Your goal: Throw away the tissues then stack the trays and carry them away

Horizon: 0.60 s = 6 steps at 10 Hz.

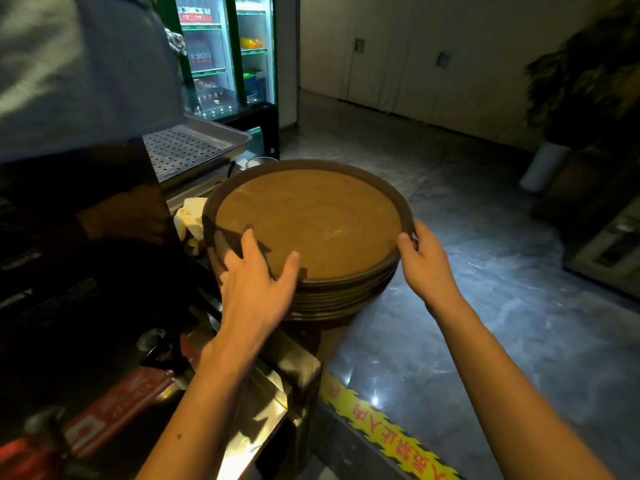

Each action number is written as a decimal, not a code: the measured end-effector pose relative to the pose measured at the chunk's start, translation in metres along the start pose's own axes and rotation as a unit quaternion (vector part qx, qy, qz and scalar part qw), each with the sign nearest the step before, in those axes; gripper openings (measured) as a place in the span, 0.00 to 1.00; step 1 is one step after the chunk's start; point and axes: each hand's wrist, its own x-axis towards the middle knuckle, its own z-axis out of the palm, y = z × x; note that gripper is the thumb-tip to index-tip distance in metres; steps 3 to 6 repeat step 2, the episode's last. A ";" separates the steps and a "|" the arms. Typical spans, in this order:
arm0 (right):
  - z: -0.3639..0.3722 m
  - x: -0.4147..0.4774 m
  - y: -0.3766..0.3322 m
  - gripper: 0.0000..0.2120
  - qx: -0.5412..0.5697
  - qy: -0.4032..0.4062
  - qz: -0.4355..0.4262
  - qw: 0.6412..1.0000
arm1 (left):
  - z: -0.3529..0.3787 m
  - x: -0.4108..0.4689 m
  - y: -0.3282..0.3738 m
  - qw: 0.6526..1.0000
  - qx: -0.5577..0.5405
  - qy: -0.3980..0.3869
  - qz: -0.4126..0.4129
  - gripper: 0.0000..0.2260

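Note:
A stack of several round brown trays (311, 220) with dark rims sits at the corner of a metal counter (256, 403), partly overhanging the floor. My left hand (254, 271) lies over the near left rim, fingers spread across the top tray, thumb pointing right. My right hand (424, 258) grips the right rim, thumb on top and fingers curled under the edge. Crumpled pale tissues (190, 216) lie on the counter just left of the stack.
A perforated steel tray (194, 147) stands behind the stack. Another person's grey-shirted back (79, 74) is close on the left. A lit drinks fridge (225, 53) stands behind. Glossy floor (485, 271) spreads right, with yellow warning tape (381, 431) along the counter base.

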 end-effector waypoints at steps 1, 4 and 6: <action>-0.008 -0.046 -0.010 0.21 -0.035 0.000 -0.001 0.999 | -0.007 -0.023 0.001 0.999 -0.034 -0.009 0.030 0.37; -0.015 -0.075 -0.025 0.24 -0.059 0.007 0.020 0.998 | -0.011 -0.042 0.000 0.997 -0.047 -0.013 0.064 0.37; -0.015 -0.075 -0.025 0.24 -0.059 0.007 0.020 0.998 | -0.011 -0.042 0.000 0.997 -0.047 -0.013 0.064 0.37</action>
